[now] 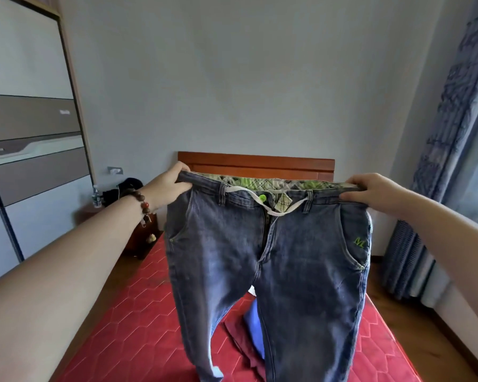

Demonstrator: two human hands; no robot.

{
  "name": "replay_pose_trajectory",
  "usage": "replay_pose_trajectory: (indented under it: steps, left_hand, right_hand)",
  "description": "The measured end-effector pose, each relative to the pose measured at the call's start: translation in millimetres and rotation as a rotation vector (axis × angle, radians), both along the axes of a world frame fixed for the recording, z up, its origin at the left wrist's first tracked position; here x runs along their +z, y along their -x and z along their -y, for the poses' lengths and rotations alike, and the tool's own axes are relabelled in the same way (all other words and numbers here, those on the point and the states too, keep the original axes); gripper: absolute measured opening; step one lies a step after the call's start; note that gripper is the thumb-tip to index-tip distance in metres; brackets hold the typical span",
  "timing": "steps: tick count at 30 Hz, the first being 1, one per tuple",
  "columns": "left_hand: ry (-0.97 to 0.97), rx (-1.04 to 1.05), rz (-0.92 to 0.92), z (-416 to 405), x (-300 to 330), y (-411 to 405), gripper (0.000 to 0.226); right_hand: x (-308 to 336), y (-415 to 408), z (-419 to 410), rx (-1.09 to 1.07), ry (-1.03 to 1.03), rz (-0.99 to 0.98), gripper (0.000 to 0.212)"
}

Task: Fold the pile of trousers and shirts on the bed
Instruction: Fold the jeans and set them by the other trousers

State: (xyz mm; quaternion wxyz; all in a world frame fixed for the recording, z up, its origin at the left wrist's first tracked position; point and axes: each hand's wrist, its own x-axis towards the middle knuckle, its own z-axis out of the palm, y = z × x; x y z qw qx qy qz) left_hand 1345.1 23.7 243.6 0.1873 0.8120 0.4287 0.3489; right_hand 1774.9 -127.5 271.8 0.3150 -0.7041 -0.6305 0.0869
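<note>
We see the jeans [271,260] hanging above the bed [127,321], headboard [255,162] behind, wardrobe [31,150] left, curtain [450,150] right.

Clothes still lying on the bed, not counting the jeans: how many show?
2: a blue garment and a dark red one, both behind the held jeans. More may be hidden.

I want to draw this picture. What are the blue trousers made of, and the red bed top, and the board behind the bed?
The trousers look like denim: faded blue cloth with stitched seams, and a green checked lining at the waistband. The bed top seems a quilted red fabric, stitched in hexagons with a slight sheen. The headboard looks like reddish-brown wood, smooth and probably varnished.
</note>
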Motion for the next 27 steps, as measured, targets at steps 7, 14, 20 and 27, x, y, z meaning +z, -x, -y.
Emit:
replay_pose_trajectory:
  steps: [7,14,20,27]
  left_hand:
    - [-0.163,0.074,0.079,6.5,19.9,5.6,0.015]
    - [0.050,-0.005,0.476,3.4,35.3,11.6,0.017]
    - [0.149,0.179,0.754,13.5,11.1,-35.9,0.017]
    - [-0.082,0.082,0.692,63.9,26.1,-119.6,0.020]
  right_hand:
    - [17.7,-9.6,10.9,0.000,-0.157,-0.212,0.011]
    - [17.9,-1.8,5.9,0.044,-0.360,-0.842,0.016]
    - [9.9,53.7,-17.1,-0.276,-0.431,-0.816,0.023]
    - [19.2,170.9,-23.4,-0.024,-0.397,-0.949,0.023]
